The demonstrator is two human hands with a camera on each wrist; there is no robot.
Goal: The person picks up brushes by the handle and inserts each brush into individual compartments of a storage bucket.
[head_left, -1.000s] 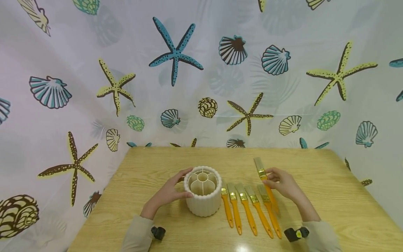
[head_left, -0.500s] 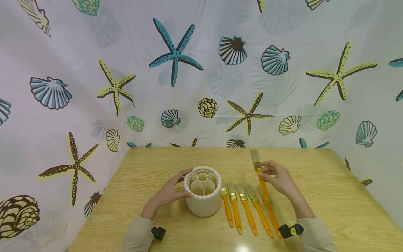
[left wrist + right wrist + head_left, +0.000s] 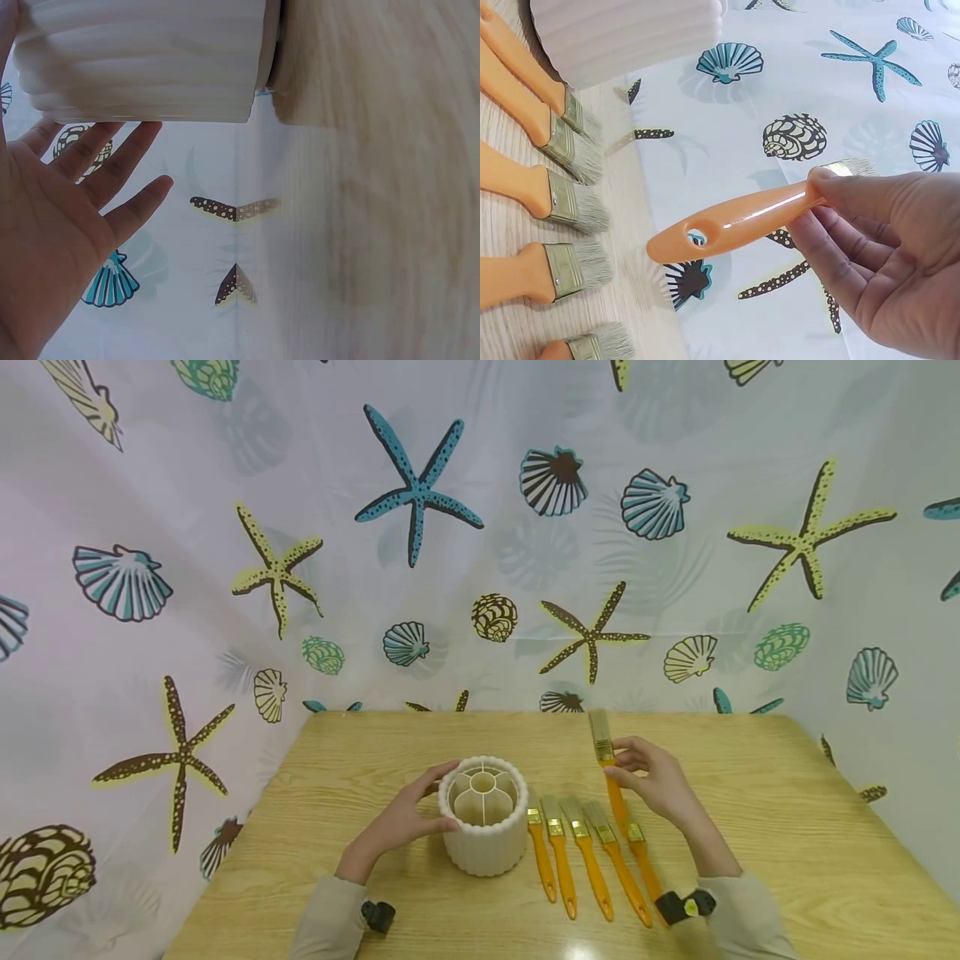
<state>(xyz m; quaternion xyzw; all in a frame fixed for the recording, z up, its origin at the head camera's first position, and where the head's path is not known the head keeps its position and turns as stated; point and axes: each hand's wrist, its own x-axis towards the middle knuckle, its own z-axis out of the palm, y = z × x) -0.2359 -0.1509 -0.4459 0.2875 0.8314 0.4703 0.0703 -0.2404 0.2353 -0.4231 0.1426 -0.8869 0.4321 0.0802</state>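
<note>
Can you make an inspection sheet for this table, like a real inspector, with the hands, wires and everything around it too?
Surface: pale wood-grain tabletop.
Job's things: cream ribbed round divided holder, upright; five orange-handled flat brushes lying beside it; sixth orange-handled brush, held.
Clutter: nothing seen.
Hands: left hand touches the holder's side; right hand pinches the sixth brush, bristles pointing away from the person.
Cables: nothing seen.
Surroundings: white cloth curtain printed with starfish and shells.

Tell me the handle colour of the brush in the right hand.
Orange; the brush handle shows best in the right wrist view.
</note>
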